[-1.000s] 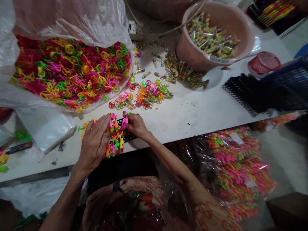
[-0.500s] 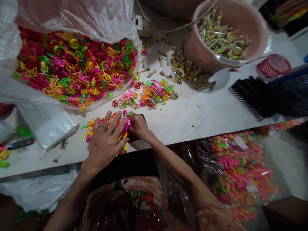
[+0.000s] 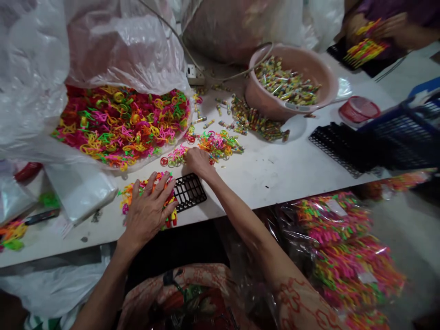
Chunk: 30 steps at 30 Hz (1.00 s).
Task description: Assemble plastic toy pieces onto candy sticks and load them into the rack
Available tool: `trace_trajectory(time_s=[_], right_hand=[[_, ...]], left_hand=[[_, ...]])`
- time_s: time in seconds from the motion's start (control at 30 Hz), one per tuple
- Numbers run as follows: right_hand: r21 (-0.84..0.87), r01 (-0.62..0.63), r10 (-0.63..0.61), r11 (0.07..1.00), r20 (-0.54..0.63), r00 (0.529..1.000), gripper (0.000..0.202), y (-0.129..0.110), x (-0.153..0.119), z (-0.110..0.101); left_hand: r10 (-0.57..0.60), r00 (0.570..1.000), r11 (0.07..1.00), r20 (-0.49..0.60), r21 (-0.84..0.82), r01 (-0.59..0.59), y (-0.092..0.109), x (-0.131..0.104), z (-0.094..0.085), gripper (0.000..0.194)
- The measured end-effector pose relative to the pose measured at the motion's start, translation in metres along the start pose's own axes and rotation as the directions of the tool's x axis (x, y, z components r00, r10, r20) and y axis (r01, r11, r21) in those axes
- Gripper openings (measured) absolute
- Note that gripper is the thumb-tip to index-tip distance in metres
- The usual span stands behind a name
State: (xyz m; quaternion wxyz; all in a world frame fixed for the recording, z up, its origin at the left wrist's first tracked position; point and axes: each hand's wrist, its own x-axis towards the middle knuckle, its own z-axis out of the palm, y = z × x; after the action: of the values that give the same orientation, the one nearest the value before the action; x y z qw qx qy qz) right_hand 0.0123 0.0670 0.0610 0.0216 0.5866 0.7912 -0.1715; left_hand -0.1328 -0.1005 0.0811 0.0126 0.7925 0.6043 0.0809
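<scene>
My left hand (image 3: 150,208) lies flat with fingers spread over bright plastic toy pieces (image 3: 128,195) set on a black plastic grid tray (image 3: 189,191). The tray's right part shows bare slots. My right hand (image 3: 198,161) is curled, knuckles up, at the near edge of a loose pile of small coloured plastic pieces (image 3: 220,143), beyond the tray. Its fingertips are hidden, so I cannot make out what they hold. Some small candy-filled tubes (image 3: 239,130) lie by that pile.
An open plastic bag (image 3: 120,123) full of coloured pieces stands at the back left. Behind the loose tubes is a pink tub (image 3: 292,107) of tubes. To the right are stacked black grids (image 3: 343,146), a red basket (image 3: 359,110) and a blue crate (image 3: 405,133). A co-worker's hands (image 3: 388,27) hold coloured pieces.
My right hand has moved from the tray up to the loose pile, uncovering the tray's right part. My left hand stays over the pieces. The view has tilted up, bringing the co-worker's hands in.
</scene>
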Motion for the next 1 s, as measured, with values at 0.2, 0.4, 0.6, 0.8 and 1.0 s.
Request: trace_trajectory(time_s=[0.2, 0.4, 0.6, 0.8, 1.0], right_hand=[[0.376, 0.009, 0.041, 0.927, -0.125, 0.991, 0.013, 0.012, -0.025, 0.013], [0.871, 0.097, 0.032, 0.482, -0.128, 0.991, 0.007, 0.029, -0.084, 0.041], [0.912, 0.020, 0.021, 0.409, -0.031, 0.999, 0.010, 0.005, -0.122, 0.065], [0.831, 0.145, -0.065, 0.537, -0.131, 0.989, 0.010, -0.005, -0.129, 0.075], [0.380, 0.352, -0.369, 0.855, -0.031, 0.929, 0.009, -0.007, -0.136, 0.068]], left_hand=[[0.004, 1.000, 0.999, -0.017, -0.032, -0.005, 0.001, 0.001, -0.001, 0.050], [-0.023, 1.000, 0.996, 0.005, -0.086, 0.023, 0.001, 0.000, -0.003, 0.051], [-0.019, 0.999, 0.996, 0.033, -0.085, 0.022, 0.001, 0.000, -0.004, 0.052], [-0.024, 1.000, 0.995, 0.010, -0.102, 0.024, 0.001, 0.000, -0.003, 0.053], [-0.024, 0.999, 0.994, 0.034, -0.106, 0.027, 0.003, 0.000, -0.005, 0.053]])
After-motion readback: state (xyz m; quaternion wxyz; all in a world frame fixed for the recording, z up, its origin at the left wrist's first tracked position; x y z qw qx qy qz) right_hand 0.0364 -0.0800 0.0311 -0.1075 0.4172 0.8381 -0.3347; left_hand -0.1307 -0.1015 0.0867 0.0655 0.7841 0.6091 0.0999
